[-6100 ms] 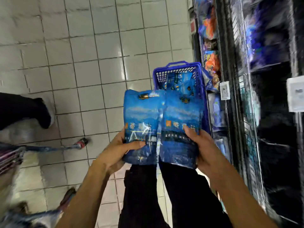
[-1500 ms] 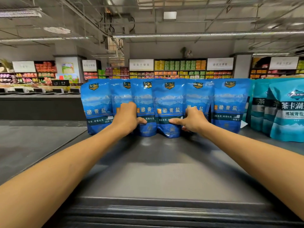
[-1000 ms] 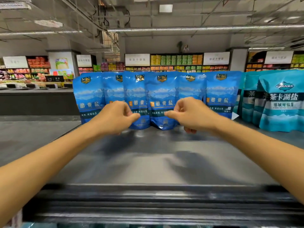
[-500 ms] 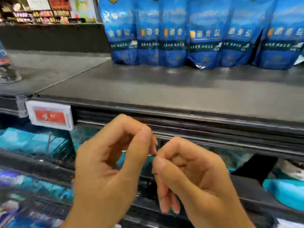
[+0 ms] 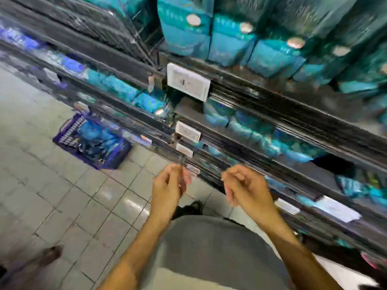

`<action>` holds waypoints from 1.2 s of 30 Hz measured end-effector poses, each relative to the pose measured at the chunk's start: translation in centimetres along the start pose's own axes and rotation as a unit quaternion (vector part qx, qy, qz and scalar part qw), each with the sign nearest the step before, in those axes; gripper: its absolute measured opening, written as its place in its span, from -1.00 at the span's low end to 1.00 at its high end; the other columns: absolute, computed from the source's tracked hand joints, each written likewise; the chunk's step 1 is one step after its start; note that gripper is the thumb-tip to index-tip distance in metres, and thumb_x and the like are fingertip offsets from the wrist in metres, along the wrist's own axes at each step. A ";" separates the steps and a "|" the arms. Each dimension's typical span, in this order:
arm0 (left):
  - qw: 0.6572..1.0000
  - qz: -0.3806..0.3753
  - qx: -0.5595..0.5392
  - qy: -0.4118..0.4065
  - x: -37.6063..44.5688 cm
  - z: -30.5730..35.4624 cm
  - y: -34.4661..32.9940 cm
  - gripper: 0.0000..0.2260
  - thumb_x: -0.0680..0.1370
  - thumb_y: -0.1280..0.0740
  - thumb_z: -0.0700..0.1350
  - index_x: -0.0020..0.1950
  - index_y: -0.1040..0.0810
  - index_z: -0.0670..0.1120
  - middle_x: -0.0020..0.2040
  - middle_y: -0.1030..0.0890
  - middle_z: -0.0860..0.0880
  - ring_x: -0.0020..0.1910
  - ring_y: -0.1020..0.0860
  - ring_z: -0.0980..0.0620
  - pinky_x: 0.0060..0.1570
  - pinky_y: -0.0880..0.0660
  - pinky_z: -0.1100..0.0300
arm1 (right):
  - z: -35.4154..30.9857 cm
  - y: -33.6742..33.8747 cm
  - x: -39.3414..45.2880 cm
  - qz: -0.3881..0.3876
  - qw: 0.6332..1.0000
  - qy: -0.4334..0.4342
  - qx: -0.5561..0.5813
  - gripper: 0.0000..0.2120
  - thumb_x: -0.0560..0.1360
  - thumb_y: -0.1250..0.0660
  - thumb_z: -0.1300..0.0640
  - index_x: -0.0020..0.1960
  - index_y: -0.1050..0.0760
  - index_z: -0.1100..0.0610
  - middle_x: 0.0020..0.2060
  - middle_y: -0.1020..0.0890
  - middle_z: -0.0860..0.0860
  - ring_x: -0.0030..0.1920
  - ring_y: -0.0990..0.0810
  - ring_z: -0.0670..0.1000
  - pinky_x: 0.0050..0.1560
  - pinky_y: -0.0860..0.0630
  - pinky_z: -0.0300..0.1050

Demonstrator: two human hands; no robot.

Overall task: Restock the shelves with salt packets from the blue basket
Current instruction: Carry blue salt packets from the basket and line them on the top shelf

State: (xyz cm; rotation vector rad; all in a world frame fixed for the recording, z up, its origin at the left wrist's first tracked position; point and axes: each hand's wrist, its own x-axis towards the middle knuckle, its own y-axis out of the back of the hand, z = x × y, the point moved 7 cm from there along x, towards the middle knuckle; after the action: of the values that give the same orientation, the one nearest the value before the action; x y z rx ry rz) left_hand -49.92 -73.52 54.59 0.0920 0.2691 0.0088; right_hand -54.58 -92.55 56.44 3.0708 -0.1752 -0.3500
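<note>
On the tiled floor [image 5: 62,206] at nine o'clock sits the blue basket [image 5: 92,141], while left hand [image 5: 168,188] and right hand [image 5: 246,188] hover apart, loosely curled, empty.

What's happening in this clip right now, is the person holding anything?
A person stands at a store shelf unit, looking down. Both hands are empty: the left hand and right hand hang in front of the body with fingers loosely curled, holding no packet. The blue basket sits on the tiled floor to the left, against the foot of the shelves, with blue salt packets inside. Teal packets fill the shelf above. The picture is motion-blurred, so finer detail is unclear.
</note>
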 end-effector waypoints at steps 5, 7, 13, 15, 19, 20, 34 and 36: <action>0.998 0.022 0.013 0.053 -1.2 -4.3 2.2 -0.63 0.67 -0.12 -0.23 -0.30 -0.53 -0.13 -0.41 -0.52 -0.02 -0.50 -0.42 0.07 -0.47 -0.31 0.21 | 4.1 -1.2 -1.7 -0.040 0.998 -0.045 -0.032 -0.76 0.60 -0.32 0.18 -0.22 -0.53 -0.01 -0.49 -0.54 -0.02 -0.52 -0.45 -0.11 -0.44 -0.39 -0.32; 0.997 0.039 0.019 0.062 -1.7 -5.2 3.1 -0.68 0.66 -0.14 -0.25 -0.25 -0.53 -0.13 -0.39 -0.56 0.03 -0.48 -0.43 0.11 -0.48 -0.34 0.25 | 5.0 -1.6 -2.1 -0.070 0.994 -0.061 -0.055 -0.81 0.56 -0.32 0.07 -0.23 -0.53 -0.05 -0.48 -0.55 -0.02 -0.49 -0.47 -0.13 -0.41 -0.42 -0.33; 0.987 0.126 0.011 0.096 -5.2 -8.0 6.7 -0.85 0.69 -0.20 -0.11 0.02 -0.54 -0.06 -0.29 -0.62 0.05 -0.42 -0.48 0.14 -0.46 -0.41 0.31 | 8.3 -3.1 -3.0 -0.169 0.973 -0.106 -0.118 -0.80 0.63 -0.30 0.15 -0.16 -0.54 -0.02 -0.38 -0.59 0.01 -0.38 -0.56 -0.08 -0.38 -0.45 -0.28; 0.983 0.147 0.006 0.107 -7.0 -9.1 8.2 -0.86 0.68 -0.19 -0.10 0.05 -0.55 -0.04 -0.27 -0.62 0.06 -0.40 -0.49 0.14 -0.46 -0.42 0.31 | 9.4 -4.4 -3.2 -0.195 0.965 -0.127 -0.117 -0.79 0.63 -0.29 0.17 -0.17 -0.56 -0.01 -0.37 -0.59 0.01 -0.37 -0.56 -0.08 -0.40 -0.44 -0.26; 0.969 0.212 -0.025 0.124 -10.1 -11.3 12.0 -0.86 0.68 -0.22 -0.08 0.03 -0.57 -0.02 -0.25 -0.62 0.01 -0.38 -0.49 0.10 -0.43 -0.44 0.29 | 9.9 -8.2 -1.9 -0.242 0.953 -0.118 -0.137 -0.84 0.62 -0.29 0.22 -0.12 -0.56 0.14 -0.39 -0.59 0.00 -0.40 -0.55 -0.08 -0.42 -0.43 -0.26; 0.964 0.231 -0.033 0.128 -10.5 -11.9 12.9 -0.86 0.68 -0.23 -0.10 0.02 -0.58 -0.03 -0.25 -0.62 0.00 -0.38 -0.48 0.10 -0.42 -0.44 0.30 | 9.7 -9.5 -1.3 -0.255 0.949 -0.112 -0.149 -0.85 0.62 -0.29 0.23 -0.12 -0.56 0.16 -0.40 -0.59 -0.01 -0.42 -0.55 -0.08 -0.42 -0.43 -0.25; 0.889 0.409 -0.048 0.202 -9.5 -18.3 33.3 -0.75 0.70 -0.18 -0.08 -0.06 -0.59 0.13 -0.21 -0.65 -0.02 -0.33 -0.56 0.01 -0.36 -0.46 0.17 | 5.9 -36.3 11.3 -0.300 0.929 -0.127 -0.177 -0.80 0.52 -0.34 0.16 -0.27 -0.58 0.01 -0.47 -0.59 0.00 -0.53 -0.52 -0.05 -0.59 -0.37 -0.26; 0.888 0.406 -0.061 0.208 -7.6 -18.1 36.7 -0.77 0.70 -0.19 -0.07 -0.06 -0.59 0.11 -0.22 -0.65 -0.02 -0.33 -0.55 0.01 -0.36 -0.45 0.17 | 5.5 -39.1 12.6 -0.284 0.933 -0.140 -0.171 -0.83 0.49 -0.35 0.13 -0.27 -0.58 0.03 -0.47 -0.59 0.02 -0.50 -0.54 -0.03 -0.59 -0.38 -0.22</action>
State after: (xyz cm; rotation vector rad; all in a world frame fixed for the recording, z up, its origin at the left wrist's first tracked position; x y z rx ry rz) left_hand -61.97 -35.48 42.61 0.0718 0.6435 0.8912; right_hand -39.42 -55.41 46.05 2.6471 0.7044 -0.7477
